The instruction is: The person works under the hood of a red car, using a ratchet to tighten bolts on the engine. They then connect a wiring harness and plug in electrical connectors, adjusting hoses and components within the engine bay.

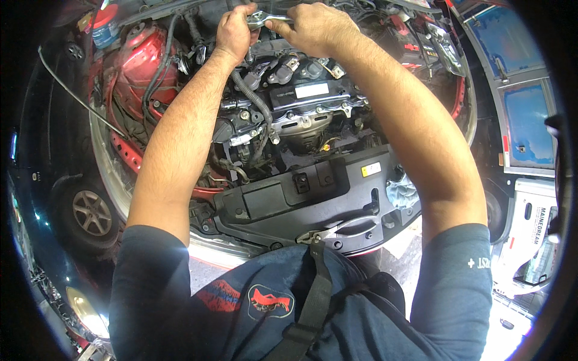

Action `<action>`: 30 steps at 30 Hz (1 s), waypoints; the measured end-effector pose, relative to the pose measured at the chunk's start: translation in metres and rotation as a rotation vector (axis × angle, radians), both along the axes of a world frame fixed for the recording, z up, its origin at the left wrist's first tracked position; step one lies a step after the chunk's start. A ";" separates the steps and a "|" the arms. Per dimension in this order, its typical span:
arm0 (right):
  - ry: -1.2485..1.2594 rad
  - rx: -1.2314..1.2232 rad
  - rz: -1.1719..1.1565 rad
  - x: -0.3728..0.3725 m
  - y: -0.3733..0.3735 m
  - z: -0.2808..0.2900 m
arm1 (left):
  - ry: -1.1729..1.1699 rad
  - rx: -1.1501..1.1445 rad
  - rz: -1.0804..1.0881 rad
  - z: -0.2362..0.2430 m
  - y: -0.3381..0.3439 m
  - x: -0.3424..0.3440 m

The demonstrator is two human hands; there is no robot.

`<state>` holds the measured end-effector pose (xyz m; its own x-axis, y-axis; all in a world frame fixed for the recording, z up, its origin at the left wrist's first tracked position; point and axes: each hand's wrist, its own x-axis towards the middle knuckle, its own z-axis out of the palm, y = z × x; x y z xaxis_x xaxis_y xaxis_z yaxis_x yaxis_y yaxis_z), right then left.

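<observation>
Both my arms stretch over an open engine bay to its far side. My right hand [318,29] is closed around the handle of a shiny metal ratchet [257,19]. At the ratchet's head, my left hand [235,35] has its fingers closed about the tool. What lies under the head is hidden by my hands. Just below them is the black engine cover [295,99] with a white label, a row of ignition coils [283,73] along its far side. A ribbed hose [250,96] runs down beside the cover, nearest my left wrist.
Locking pliers [346,228] lie on the black front panel [283,195]. A pale blue cloth [400,189] rests at its right end. The battery [406,51] sits far right, a red-capped container [105,27] far left. A dark car [54,198] stands at left, blue-panelled cabinets [528,117] at right.
</observation>
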<state>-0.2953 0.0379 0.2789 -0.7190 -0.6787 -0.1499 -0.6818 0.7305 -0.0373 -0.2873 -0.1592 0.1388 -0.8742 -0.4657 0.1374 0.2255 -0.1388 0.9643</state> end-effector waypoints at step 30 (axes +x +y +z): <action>0.160 -0.555 -0.257 -0.041 0.162 -0.040 | -0.345 0.009 -0.401 0.038 0.178 -0.122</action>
<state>-0.3362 0.2004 0.2387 -0.8538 -0.4272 0.2976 -0.5156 0.7727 -0.3702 -0.4096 0.0190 0.1767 -0.9777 -0.0852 -0.1921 -0.1772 -0.1572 0.9715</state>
